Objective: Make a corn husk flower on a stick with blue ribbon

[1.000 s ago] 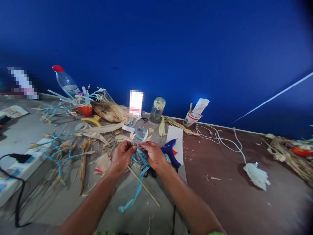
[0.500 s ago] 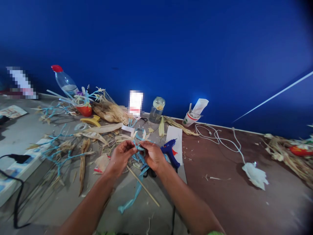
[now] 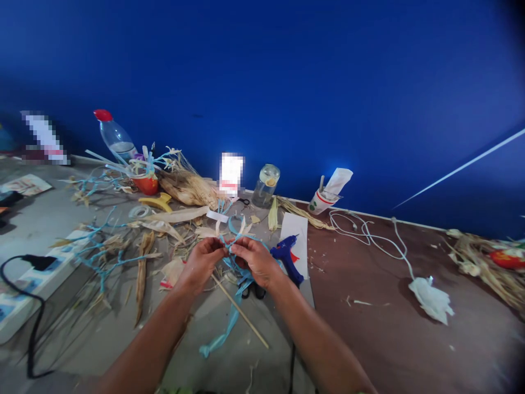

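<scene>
Before me, my left hand (image 3: 208,259) and my right hand (image 3: 253,258) meet with fingertips pinched. Both close on a thin blue-wrapped stem (image 3: 229,245) with pale husk pieces (image 3: 243,225) at its top; the fingers hide much of it. A light-blue strip (image 3: 225,335) trails down onto the table below the hands. Under them lies a thin wooden stick (image 3: 246,317), with the black scissor handles (image 3: 255,291) partly covered by the blue strips. Just right of my right hand is a blue glue gun (image 3: 288,257), resting partly on white paper (image 3: 296,225).
Blue-wrapped branches (image 3: 100,268), a dry husk piece (image 3: 143,279) and a white power strip (image 3: 28,290) lie left. Behind stand a red-capped bottle (image 3: 117,139), a red pot (image 3: 146,185), a glass jar (image 3: 266,186) and a paper cup (image 3: 321,201). A white cable (image 3: 381,241) crosses the right side.
The view has shifted slightly, so the scene sits a little farther right. Both hands still pinch the stem, with the fingertips slightly moved.
</scene>
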Demonstrator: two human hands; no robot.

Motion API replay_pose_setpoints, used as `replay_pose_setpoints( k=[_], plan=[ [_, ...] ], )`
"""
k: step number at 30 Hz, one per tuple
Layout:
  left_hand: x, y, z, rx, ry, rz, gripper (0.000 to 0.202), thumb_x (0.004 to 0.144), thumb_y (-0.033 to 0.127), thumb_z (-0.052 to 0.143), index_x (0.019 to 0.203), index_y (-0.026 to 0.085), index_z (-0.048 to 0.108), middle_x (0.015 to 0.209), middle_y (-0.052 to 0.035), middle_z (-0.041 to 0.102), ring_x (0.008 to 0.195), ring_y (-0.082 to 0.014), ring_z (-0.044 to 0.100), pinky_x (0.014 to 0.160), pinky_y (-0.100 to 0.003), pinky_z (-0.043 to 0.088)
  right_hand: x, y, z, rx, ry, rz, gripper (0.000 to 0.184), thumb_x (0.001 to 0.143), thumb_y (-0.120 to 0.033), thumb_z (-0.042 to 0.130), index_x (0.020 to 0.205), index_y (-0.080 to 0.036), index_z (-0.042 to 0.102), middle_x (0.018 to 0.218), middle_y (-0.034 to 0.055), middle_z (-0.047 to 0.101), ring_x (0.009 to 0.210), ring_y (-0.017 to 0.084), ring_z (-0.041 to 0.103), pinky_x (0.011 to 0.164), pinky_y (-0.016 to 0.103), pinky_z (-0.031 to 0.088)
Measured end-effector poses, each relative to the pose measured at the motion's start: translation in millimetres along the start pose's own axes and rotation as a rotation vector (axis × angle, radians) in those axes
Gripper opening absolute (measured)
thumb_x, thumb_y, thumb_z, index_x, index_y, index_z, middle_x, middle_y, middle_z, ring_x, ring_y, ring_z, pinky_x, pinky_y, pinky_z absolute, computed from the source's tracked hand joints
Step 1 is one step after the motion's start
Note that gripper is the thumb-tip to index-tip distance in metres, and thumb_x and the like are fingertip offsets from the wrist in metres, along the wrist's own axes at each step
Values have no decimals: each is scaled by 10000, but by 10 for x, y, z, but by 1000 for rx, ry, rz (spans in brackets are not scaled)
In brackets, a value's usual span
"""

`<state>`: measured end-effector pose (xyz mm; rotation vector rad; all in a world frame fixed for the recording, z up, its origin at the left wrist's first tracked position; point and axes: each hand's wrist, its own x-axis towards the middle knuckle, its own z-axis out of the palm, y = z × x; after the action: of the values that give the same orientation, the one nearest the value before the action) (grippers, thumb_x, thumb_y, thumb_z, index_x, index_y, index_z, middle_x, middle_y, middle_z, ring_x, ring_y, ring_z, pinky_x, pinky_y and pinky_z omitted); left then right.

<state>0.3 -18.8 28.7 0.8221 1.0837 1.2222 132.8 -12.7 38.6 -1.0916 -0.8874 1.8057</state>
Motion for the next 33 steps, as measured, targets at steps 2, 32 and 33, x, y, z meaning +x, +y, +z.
replay_pose_setpoints(
  k=[2, 32, 33],
  plan=[
    [2, -12, -10, -5, -48, -33, 216, 515, 189, 754, 679, 126, 629, 622, -4, 618, 607, -129, 549, 633, -261, 419, 14, -6, -34, -116, 4, 9, 205, 599, -275, 709, 745, -159, 623, 579, -57, 557, 506, 69, 461, 531, 206, 356],
    [-17, -111, -67, 28, -204, -232, 266, 607, 321, 723, 757, 147, 588, 578, 27, 559, 543, -96, 489, 539, -221, 379, 120, 54, -258, -411, -80, -82, 173, 628, -330, 653, 603, -166, 606, 574, -28, 581, 557, 106, 490, 557, 226, 368],
    [-9, -121, -68, 43, -204, -224, 270, 606, 329, 721, 750, 142, 590, 564, 27, 551, 529, -91, 475, 525, -217, 365, 125, 55, -269, -398, -65, -67, 187, 618, -345, 669, 610, -169, 607, 575, -27, 580, 559, 109, 491, 545, 226, 365]
  ],
)
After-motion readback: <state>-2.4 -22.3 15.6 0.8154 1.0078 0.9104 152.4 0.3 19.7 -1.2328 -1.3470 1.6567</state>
